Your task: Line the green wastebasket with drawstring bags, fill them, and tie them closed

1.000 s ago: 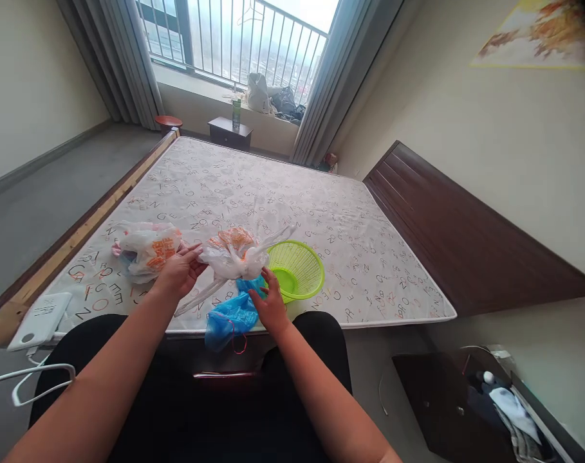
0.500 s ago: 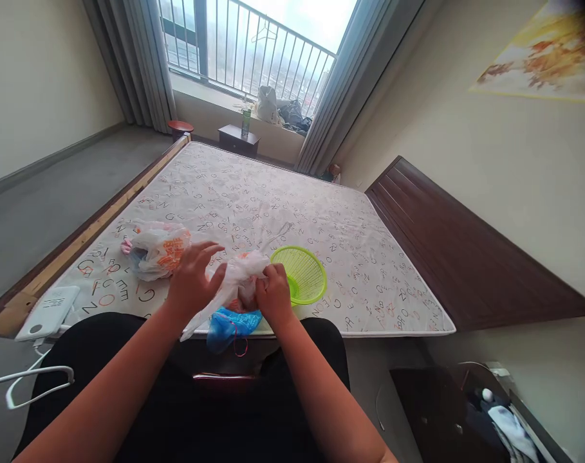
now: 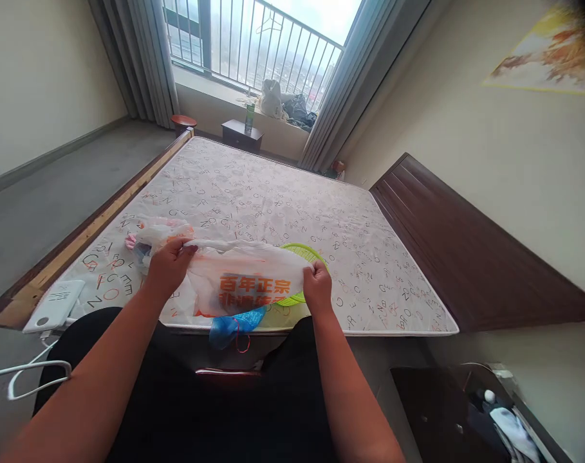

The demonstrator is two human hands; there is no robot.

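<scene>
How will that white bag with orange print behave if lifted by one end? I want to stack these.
Probably floppy: the white bag with orange print sags between the left hand and right hand. Likely very light, thin film. It may slide on the mattress.

A bare letter-printed mattress (image 3: 273, 199) on a wooden bed frame (image 3: 103, 215) fills mid-frame, bearing a green plastic basket (image 3: 292, 299), a crumpled blue plastic bag (image 3: 232, 323) and bunched white bags (image 3: 152, 235) at left.

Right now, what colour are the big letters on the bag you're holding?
Orange, printed on the white bag, seen in the head view.
</scene>
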